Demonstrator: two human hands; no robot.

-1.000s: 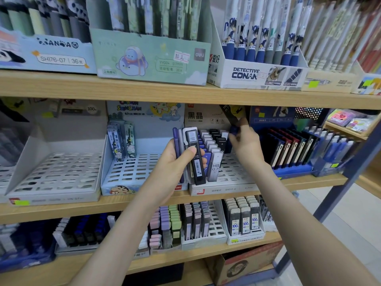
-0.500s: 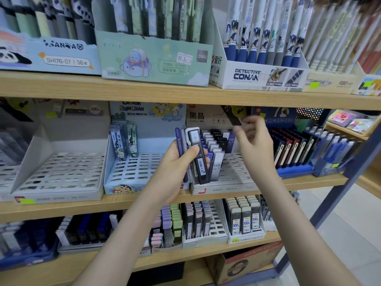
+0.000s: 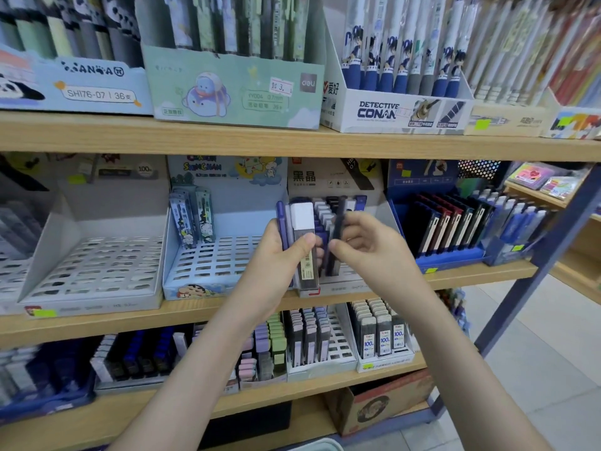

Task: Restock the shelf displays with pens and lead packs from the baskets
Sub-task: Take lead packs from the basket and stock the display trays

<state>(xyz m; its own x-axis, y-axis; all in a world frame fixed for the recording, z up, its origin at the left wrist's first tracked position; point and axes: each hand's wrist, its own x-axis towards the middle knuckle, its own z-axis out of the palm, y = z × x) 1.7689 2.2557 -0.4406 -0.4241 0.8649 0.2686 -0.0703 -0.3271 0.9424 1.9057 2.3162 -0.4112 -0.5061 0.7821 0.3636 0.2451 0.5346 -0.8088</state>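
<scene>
Head view, stationery shelving.

The left hand grips a bundle of lead packs, upright, with the thumb pressed across the front pack and the fingers curled behind. The front pack has a white cap and a barcode label. Blue-violet packs show at the bundle's left edge.

The right hand pinches a single dark lead pack between thumb and forefinger. This pack stands nearly upright, just beside the bundle on its right. Whether the two touch cannot be told from this angle.

Both hands are in front of the lead display tray on the middle shelf. Rows of packs stand in the tray's rear slots, partly hidden by the hands.

To the left of that tray sits the Shin-chan tray, with a few packs in its back left corner. Further left is a white slotted tray. To the right, a blue tray carries dark and red packs. On the shelf above stands a Detective Conan pen box, filled with pens.
</scene>
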